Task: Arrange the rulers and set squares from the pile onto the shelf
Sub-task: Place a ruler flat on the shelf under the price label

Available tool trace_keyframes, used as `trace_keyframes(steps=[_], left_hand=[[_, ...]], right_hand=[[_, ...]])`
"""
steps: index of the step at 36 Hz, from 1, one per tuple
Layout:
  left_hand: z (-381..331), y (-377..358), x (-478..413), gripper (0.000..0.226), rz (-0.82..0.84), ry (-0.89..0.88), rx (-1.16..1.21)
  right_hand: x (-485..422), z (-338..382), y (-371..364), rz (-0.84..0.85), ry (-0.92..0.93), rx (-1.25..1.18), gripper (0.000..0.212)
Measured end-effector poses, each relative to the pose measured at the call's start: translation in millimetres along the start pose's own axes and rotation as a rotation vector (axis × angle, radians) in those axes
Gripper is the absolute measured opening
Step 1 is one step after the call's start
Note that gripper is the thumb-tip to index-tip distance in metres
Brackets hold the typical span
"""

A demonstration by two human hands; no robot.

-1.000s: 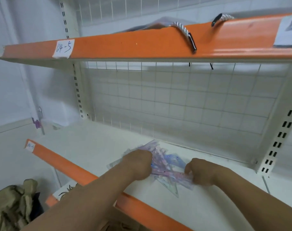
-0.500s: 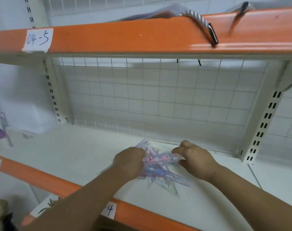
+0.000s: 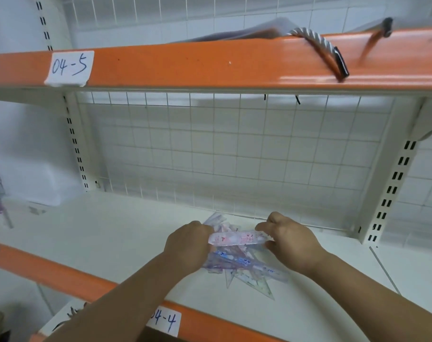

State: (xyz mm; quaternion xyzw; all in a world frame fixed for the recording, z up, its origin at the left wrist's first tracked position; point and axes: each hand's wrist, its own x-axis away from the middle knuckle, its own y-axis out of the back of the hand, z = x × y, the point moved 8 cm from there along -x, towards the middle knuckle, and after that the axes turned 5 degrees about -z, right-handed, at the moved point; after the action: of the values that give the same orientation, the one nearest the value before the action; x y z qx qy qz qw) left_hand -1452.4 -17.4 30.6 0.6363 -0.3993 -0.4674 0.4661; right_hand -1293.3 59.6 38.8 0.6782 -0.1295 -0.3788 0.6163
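1. Your left hand (image 3: 187, 245) and right hand (image 3: 290, 240) each pinch one end of a pink ruler (image 3: 237, 238), holding it level just above the pile.
2. The pile of rulers and set squares (image 3: 244, 267) lies under both hands.
3. It sits on the white shelf (image 3: 111, 233), between the orange front edge (image 3: 62, 272) and the wire-grid back (image 3: 222, 156).

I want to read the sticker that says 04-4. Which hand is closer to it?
The left hand. It sits up and a little right of the 04-4 label. The right hand is farther right, holding the other end of the pink ruler.
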Motion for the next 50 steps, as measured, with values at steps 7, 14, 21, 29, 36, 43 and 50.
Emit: trace_keyframes(steps=[7, 14, 21, 29, 36, 43, 50], left_hand=[[1.3, -7.5, 3.8, 0.029, 0.052, -0.012, -0.006], [-5.1, -4.8, 7.3, 0.025, -0.015, -0.058, 0.001], [-23.0, -10.0, 11.1, 0.025, 0.038, -0.154, 0.134], [-26.0, -23.9, 18.2, 0.040, -0.002, -0.180, -0.029], [-50.4, -33.9, 28.5, 0.026, 0.017, -0.252, -0.149], [-91.7, -30.0, 31.8, 0.025, 0.006, -0.323, -0.158], [-154.9, -30.9, 38.1, 0.022, 0.020, -0.384, -0.160]], right_hand=[[9.0, -3.6, 0.3, 0.014, -0.056, 0.022, 0.030], [27.5, -5.9, 2.1, 0.050, -0.130, 0.037, 0.036], [53.0, -2.6, 6.2, 0.082, -0.162, 0.074, 0.039], [92.4, -25.4, 13.4, 0.068, -0.307, 0.142, 0.040], [115.0, -32.6, 22.0, 0.048, -0.343, 0.155, 0.041], [141.4, -54.4, 42.3, 0.028, -0.393, 0.197, 0.041], [181.7, -91.8, 60.2, 0.029, -0.433, 0.215, 0.041]])
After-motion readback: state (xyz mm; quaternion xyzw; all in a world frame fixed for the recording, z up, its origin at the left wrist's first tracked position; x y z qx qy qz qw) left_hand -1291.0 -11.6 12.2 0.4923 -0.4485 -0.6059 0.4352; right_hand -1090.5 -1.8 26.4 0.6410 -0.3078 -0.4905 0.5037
